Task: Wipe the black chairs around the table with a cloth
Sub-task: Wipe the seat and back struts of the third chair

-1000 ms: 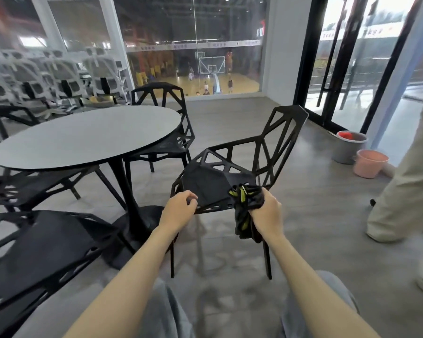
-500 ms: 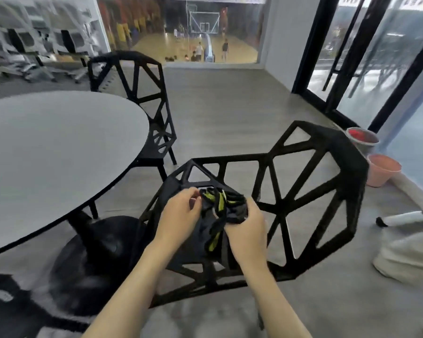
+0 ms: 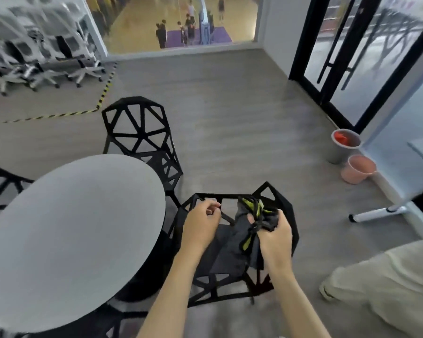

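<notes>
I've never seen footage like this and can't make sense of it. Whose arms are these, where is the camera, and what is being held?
There is no machine here. The camera sits on a person's head and looks forward and down, so the two bare arms are that person's own. The right hand grips a bunched dark cloth with yellow-green stripes, held over a black chair with an open lattice frame. The left hand, fingers curled, is at the chair's top edge; whether it grips the frame I cannot tell. Left of them stands a round grey table, with a second black chair behind it. Two buckets stand by the glass door.
</notes>
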